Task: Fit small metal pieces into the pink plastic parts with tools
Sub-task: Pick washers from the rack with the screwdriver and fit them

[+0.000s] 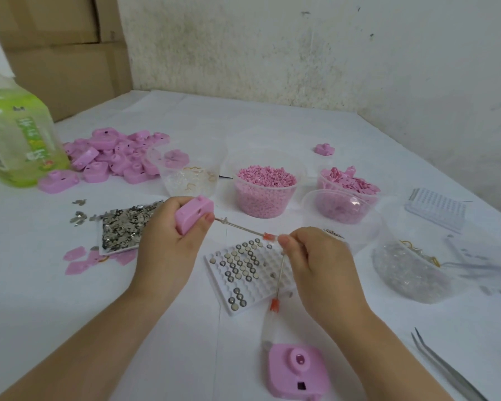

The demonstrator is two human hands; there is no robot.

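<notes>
Grip: left hand curled round pink blocky plastic part above worktop middle | right hand pinched thin metal-shafted tool with orange collar, tip at part | white gridded tray beneath.

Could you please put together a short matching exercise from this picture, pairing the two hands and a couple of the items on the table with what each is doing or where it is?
Column one:
1. left hand
2. right hand
3. tweezers
4. green bottle

Column two:
A. lies flat at the near right
B. pinches a thin tool with an orange collar
C. stands at the far left
D. grips a pink part raised off the surface

Pairs: 1-D, 2-B, 3-A, 4-C.
</notes>
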